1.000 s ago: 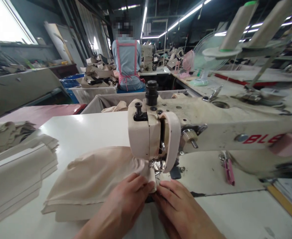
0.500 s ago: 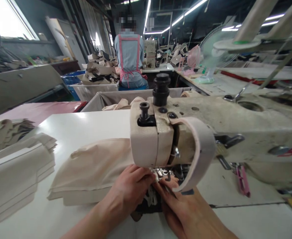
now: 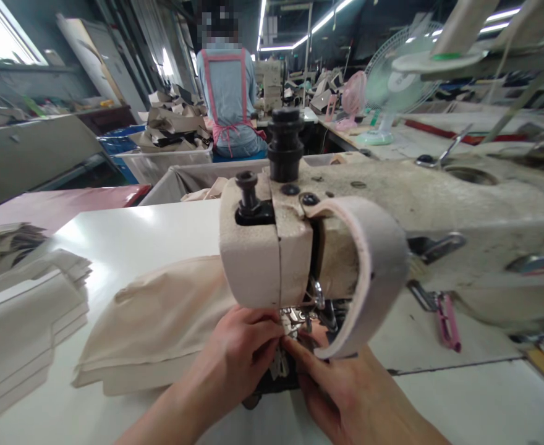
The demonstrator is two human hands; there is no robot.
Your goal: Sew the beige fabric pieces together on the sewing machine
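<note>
My left hand (image 3: pixel 243 347) is at the needle area of a sewing machine (image 3: pixel 295 259), its thumb and fingers pressed together in a pinch. My right hand (image 3: pixel 346 386) meets it from the right, index finger reaching to the left fingertips, other fingers curled and partly hidden. Whatever lies between the fingertips is too small and covered to make out. Metal presser parts (image 3: pixel 295 316) show just beyond the fingertips. A beige fabric piece (image 3: pixel 165 315) lies left of the machine head, behind my left hand and forearm. A curved pale guard strap (image 3: pixel 383 266) arches in front of the machine head.
Stacked beige fabric pieces (image 3: pixel 12 334) lie on the white table (image 3: pixel 161 228) at left. Pink thread snips (image 3: pixel 448 324) hang at right under the machine arm. Beyond the table stands a cloth-lined bin (image 3: pixel 170 185). A person in a pink-strapped apron (image 3: pixel 228 93) sits ahead, back turned; a green fan (image 3: pixel 395 80) stands right.
The view has shifted slightly, so the machine head appears further left and larger. Both hands stay at the needle area, with the right index finger now closer to the left fingertips.
</note>
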